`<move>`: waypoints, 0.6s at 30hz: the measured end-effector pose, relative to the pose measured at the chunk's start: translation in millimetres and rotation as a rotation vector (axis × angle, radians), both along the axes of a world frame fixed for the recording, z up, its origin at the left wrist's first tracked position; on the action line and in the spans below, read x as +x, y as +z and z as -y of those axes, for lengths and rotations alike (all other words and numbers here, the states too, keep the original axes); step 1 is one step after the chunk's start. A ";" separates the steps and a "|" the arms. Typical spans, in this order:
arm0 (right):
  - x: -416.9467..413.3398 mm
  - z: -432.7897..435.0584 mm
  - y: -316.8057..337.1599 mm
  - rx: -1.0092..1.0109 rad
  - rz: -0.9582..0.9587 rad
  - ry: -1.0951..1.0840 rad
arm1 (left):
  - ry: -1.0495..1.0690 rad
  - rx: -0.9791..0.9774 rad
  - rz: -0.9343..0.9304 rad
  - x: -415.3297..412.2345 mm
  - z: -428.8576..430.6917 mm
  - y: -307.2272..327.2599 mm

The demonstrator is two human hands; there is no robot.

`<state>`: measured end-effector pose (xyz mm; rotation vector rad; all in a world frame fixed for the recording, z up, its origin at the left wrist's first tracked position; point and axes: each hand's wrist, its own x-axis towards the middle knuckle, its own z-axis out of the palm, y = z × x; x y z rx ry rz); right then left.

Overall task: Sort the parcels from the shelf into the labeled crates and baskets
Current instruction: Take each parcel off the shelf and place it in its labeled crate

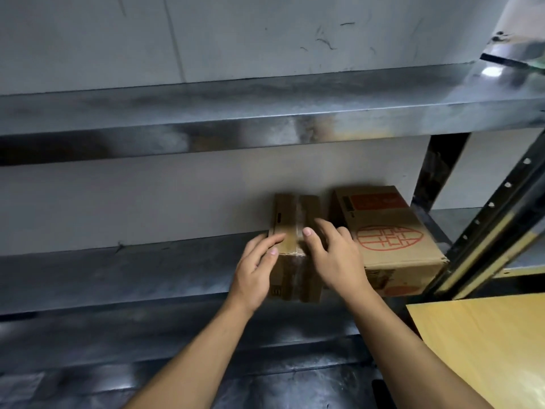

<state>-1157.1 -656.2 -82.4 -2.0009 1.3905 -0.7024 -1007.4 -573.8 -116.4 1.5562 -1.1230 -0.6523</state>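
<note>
dim overall | glare top right on shelf (489, 73) | soft blur | edges bowed

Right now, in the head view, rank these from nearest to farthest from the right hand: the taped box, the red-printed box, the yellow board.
1. the taped box, on the shelf under the right hand, which rests on its top.
2. the red-printed box, just right of that hand on the same shelf.
3. the yellow board, lower right, off the shelf.

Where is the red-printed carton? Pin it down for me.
In the head view the red-printed carton sits on the shelf, right of centre, between the small taped box and the black upright.
</note>
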 end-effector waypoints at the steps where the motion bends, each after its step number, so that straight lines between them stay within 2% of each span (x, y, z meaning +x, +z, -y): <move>1: 3.2 -2.6 1.7 0.032 0.071 -0.008 | 0.002 -0.024 -0.034 2.0 -5.2 4.3; 5: 18.2 -17.0 4.1 0.142 0.234 -0.036 | 0.022 -0.046 -0.191 14.7 -25.0 7.5; 9: 38.4 -39.4 3.3 0.059 0.345 0.032 | 0.265 0.005 -0.015 27.5 -44.5 8.7; 11: 49.9 -53.0 -0.5 0.036 0.393 0.078 | 0.335 0.061 0.003 36.4 -57.1 7.2; 15: 66.8 -83.7 -7.4 0.205 0.645 0.126 | 0.341 0.105 -0.185 60.0 -91.6 7.9; 18: 82.4 -111.1 -7.0 0.334 0.777 0.151 | 0.316 0.050 -0.360 73.5 -121.5 14.1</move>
